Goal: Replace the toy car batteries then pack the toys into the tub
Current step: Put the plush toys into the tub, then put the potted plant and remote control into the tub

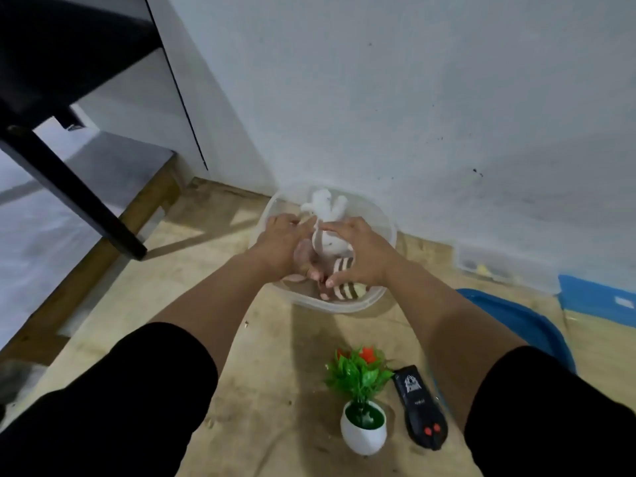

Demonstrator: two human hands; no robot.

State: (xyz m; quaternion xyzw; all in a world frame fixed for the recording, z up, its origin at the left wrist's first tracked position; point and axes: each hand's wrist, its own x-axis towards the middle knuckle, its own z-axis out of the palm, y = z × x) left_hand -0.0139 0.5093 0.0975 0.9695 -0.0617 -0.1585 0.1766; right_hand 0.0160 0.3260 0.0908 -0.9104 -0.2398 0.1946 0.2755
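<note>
The white plush toy lies inside the clear tub, its limbs reaching toward the tub's twelve o'clock rim and its body over a striped soft toy near six o'clock. The tub sits on the wooden floor close against the wall.

Both hands are down in the tub. The left hand presses in from nine o'clock, fingers extended toward the plush; whether that grip closes around anything underneath I cannot tell. The right hand comes in from three o'clock with fingers spread and fairly straight, resting on the plush rather than pinching it.

The plush looks light, soft and springy, so it should compress easily yet may bounce back above the rim; pressing flat on the torso seems best, since the limbs would just flop.

At six o'clock from the tub, nearer the person, stand a small potted plant and a black remote control just beside it. A blue lid lies at four o'clock. A dark chair leg crosses at ten o'clock.
</note>
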